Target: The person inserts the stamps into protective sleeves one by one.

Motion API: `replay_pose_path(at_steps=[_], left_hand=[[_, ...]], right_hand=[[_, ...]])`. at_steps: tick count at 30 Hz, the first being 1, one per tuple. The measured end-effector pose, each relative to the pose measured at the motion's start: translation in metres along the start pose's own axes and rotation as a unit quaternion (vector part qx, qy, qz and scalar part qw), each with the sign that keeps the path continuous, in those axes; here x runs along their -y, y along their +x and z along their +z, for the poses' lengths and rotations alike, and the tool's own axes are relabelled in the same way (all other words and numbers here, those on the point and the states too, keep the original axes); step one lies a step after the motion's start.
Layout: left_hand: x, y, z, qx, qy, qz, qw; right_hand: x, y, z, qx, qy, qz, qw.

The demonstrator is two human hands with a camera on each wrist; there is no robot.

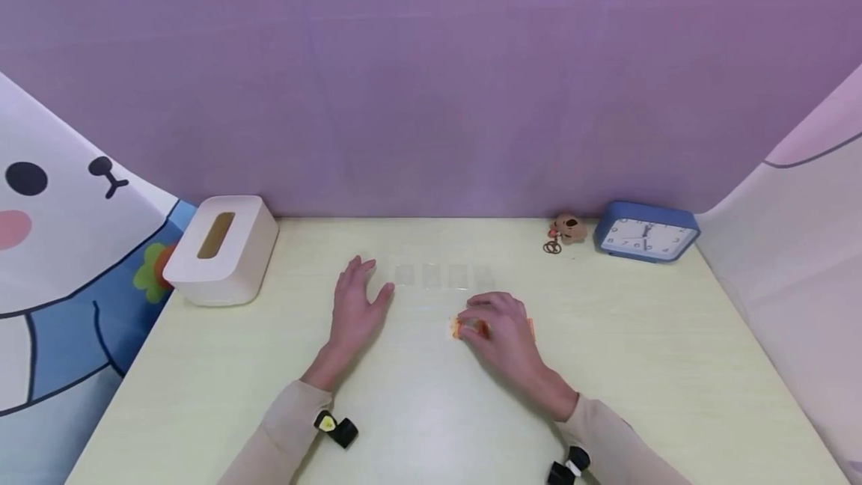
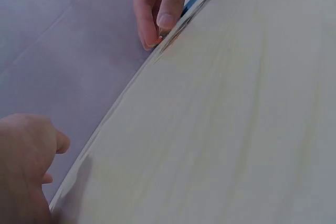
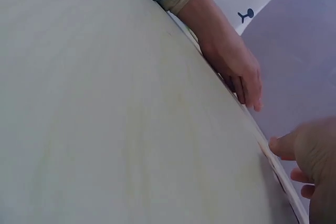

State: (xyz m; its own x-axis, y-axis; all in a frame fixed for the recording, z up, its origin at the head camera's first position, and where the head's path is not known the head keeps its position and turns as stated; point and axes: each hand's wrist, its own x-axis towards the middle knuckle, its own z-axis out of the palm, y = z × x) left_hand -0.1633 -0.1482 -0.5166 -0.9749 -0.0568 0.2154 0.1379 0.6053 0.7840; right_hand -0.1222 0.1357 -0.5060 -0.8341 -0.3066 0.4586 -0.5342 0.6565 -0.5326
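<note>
On the table, a clear, flat piece with several pale rectangles (image 1: pixel 431 275) lies between and beyond the two hands. My left hand (image 1: pixel 352 305) is at its left end, with fingers spread and nothing held. Thumb and fingertips of my right hand (image 1: pixel 505 335) pinch a small orange-and-white thing (image 1: pixel 456 328) just nearer than the clear piece. Most of that thing is hidden by the hand, so its kind does not show. A sliver of orange also shows past the hand's right side. In the left wrist view, an orange speck is at the right hand's fingertips.
A white tissue box (image 1: pixel 229 260) stands at the back left. Toward the back right are a brown animal keychain (image 1: pixel 569 228) and a blue alarm clock (image 1: pixel 648 233). A purple cloth (image 1: pixel 431 96) hangs behind the pale table (image 1: pixel 431 425), and printed fabric borders its left side.
</note>
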Motion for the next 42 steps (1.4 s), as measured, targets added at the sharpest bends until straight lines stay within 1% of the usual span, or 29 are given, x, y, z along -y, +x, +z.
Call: replay_pose_path(at_steps=[2, 6, 9, 13, 18, 22, 25, 28, 30, 36, 38, 42], left_hand=[[0.0, 0.001, 0.002, 0.001, 0.011, 0.003, 0.9999], [0.0, -0.001, 0.005, 0.009, 0.037, -0.001, 0.9993], [0.0, -0.002, 0.006, 0.007, 0.054, -0.003, 0.9985], [0.0, -0.001, 0.008, -0.005, 0.071, 0.009, 0.9974], [-0.001, 0.003, 0.013, -0.017, 0.066, 0.007, 0.9976], [-0.004, 0.008, 0.016, -0.017, 0.057, -0.009, 0.9982], [-0.007, 0.012, 0.018, -0.015, 0.058, -0.017, 0.998], [-0.009, 0.016, 0.02, -0.017, 0.061, -0.02, 0.9978], [-0.009, 0.018, 0.021, -0.018, 0.061, -0.021, 0.9978], [-0.01, 0.021, 0.024, -0.017, 0.065, -0.031, 0.9972], [-0.01, 0.022, 0.024, -0.017, 0.067, -0.034, 0.997], [-0.01, 0.023, 0.024, -0.023, 0.064, -0.035, 0.9971]], right_hand=[[-0.001, 0.001, 0.002, 0.003, 0.001, 0.014, 0.9999], [-0.003, 0.003, 0.006, 0.011, 0.011, 0.038, 0.9991], [-0.003, 0.005, 0.007, 0.02, 0.016, 0.044, 0.9987], [-0.002, 0.006, 0.009, 0.025, 0.017, 0.043, 0.9986], [-0.001, 0.007, 0.01, 0.018, 0.026, 0.033, 0.999], [-0.001, 0.008, 0.01, 0.015, 0.044, 0.032, 0.9984], [0.0, 0.01, 0.009, 0.028, 0.054, 0.045, 0.9971], [-0.001, 0.01, 0.008, 0.04, 0.06, 0.051, 0.9961], [-0.001, 0.011, 0.008, 0.04, 0.063, 0.045, 0.9962], [-0.004, 0.01, 0.009, 0.02, 0.063, 0.009, 0.9978], [-0.005, 0.01, 0.008, 0.019, 0.068, 0.006, 0.9975], [-0.004, 0.011, 0.006, 0.019, 0.082, 0.019, 0.9963]])
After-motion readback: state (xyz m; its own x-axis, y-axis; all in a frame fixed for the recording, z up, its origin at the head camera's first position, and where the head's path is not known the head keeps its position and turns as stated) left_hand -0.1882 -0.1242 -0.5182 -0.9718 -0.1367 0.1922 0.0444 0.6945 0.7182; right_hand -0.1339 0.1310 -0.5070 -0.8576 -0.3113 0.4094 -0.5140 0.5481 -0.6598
